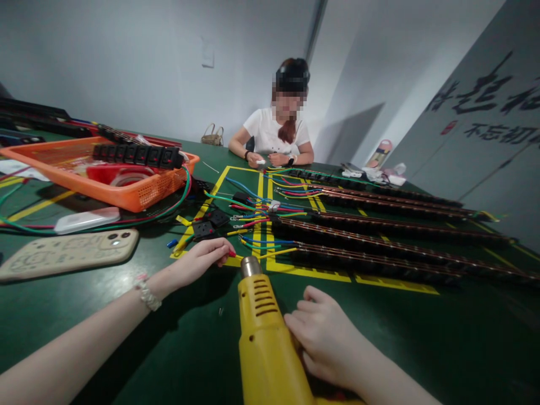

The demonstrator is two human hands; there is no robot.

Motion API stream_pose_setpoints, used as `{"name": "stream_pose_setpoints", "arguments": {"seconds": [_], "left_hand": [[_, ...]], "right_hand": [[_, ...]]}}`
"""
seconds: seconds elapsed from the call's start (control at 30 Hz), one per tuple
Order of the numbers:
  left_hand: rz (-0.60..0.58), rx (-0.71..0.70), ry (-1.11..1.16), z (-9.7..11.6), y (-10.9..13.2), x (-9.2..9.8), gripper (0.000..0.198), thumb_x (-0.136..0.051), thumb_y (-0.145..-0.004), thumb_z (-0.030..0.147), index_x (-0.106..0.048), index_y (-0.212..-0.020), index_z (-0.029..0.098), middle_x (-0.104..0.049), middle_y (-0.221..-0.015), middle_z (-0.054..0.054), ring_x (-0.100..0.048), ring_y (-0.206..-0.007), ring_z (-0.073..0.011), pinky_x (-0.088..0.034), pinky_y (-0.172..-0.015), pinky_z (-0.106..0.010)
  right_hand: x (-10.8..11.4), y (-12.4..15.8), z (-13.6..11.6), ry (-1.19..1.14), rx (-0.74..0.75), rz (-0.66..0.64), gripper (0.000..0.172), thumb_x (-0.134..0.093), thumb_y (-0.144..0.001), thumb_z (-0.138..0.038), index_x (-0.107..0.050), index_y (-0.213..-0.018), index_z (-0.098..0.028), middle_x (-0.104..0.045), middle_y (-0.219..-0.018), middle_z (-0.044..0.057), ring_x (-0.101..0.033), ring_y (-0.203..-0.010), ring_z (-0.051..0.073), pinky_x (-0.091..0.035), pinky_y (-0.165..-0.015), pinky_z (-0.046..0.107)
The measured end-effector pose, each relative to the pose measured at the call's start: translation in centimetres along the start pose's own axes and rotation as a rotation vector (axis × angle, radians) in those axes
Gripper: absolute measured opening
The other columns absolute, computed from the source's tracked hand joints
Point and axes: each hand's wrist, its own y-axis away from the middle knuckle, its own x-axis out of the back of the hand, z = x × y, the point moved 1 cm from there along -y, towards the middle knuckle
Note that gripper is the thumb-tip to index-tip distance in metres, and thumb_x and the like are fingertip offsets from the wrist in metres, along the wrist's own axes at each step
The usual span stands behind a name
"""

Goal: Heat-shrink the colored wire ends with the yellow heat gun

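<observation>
My right hand (327,337) grips a yellow heat gun (265,332), fingers wrapped round its body, metal nozzle pointing away from me. My left hand (202,260) rests on the green table, fingers pinched on a small red-sleeved wire end (232,254) just left of the nozzle. Coloured wires (257,216) run from there to several long black power strips (379,247) lying side by side. Black socket modules (206,225) lie near the wire ends.
An orange basket (139,191) holding black sockets and a red tape roll stands at left. A phone (67,253) and a white case (86,219) lie near my left arm. A person in white sits across the table, hands on small parts (270,160).
</observation>
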Motion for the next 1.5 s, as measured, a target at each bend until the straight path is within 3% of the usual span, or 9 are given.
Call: {"name": "stream_pose_setpoints", "arguments": {"seconds": [0.33, 0.67, 0.83, 1.2, 1.5], "left_hand": [[0.014, -0.006, 0.011, 0.1, 0.1, 0.1, 0.039, -0.035, -0.085, 0.047, -0.051, -0.087, 0.011, -0.048, -0.072, -0.001, -0.045, -0.068, -0.0085, -0.036, -0.064, -0.019], [0.017, 0.004, -0.176, 0.5, 0.5, 0.1, 0.043, -0.031, -0.087, 0.049, -0.052, -0.082, 0.012, -0.05, -0.072, -0.001, -0.045, -0.069, -0.0093, -0.034, -0.064, -0.019], [0.033, 0.005, -0.225, 0.6, 0.5, 0.2, 0.048, -0.027, -0.088, 0.051, -0.046, -0.068, 0.011, -0.049, -0.069, -0.001, -0.044, -0.068, -0.0085, -0.033, -0.065, -0.019], [0.017, 0.005, -0.252, 0.1, 0.3, 0.4, 0.05, -0.027, -0.087, 0.053, -0.047, -0.067, 0.012, -0.05, -0.069, -0.001, -0.044, -0.068, -0.0088, -0.033, -0.065, -0.02], [0.02, -0.001, -0.263, 0.1, 0.1, 0.3, 0.05, -0.028, -0.087, 0.053, -0.048, -0.067, 0.011, -0.05, -0.069, 0.0, -0.045, -0.068, -0.0086, -0.033, -0.064, -0.019]], "right_hand": [[0.1, -0.3, -0.5, 0.027, 0.047, 0.056, 0.003, -0.046, -0.065, -0.016, -0.049, -0.063, -0.016, -0.053, -0.056, -0.001, -0.037, -0.053, 0.011, -0.022, -0.068, 0.032], [-0.1, -0.1, -0.6, -0.011, 0.05, 0.113, 0.006, -0.043, -0.067, -0.015, -0.047, -0.063, -0.017, -0.05, -0.055, -0.002, -0.033, -0.052, 0.011, -0.021, -0.067, 0.031], [0.0, 1.2, 0.0, -0.079, -0.007, 0.141, 0.01, -0.041, -0.066, -0.01, -0.047, -0.061, -0.017, -0.048, -0.053, -0.002, -0.032, -0.052, 0.011, -0.022, -0.067, 0.03], [1.5, 5.2, 3.3, -0.138, -0.241, 0.116, 0.024, -0.036, -0.067, -0.002, -0.054, -0.063, -0.017, -0.051, -0.055, 0.0, -0.039, -0.052, 0.011, -0.026, -0.067, 0.028], [1.3, 5.8, 4.0, -0.04, -0.231, 0.119, 0.022, -0.037, -0.073, -0.004, -0.052, -0.062, -0.016, -0.051, -0.054, 0.0, -0.038, -0.05, 0.01, -0.025, -0.066, 0.028]]}}
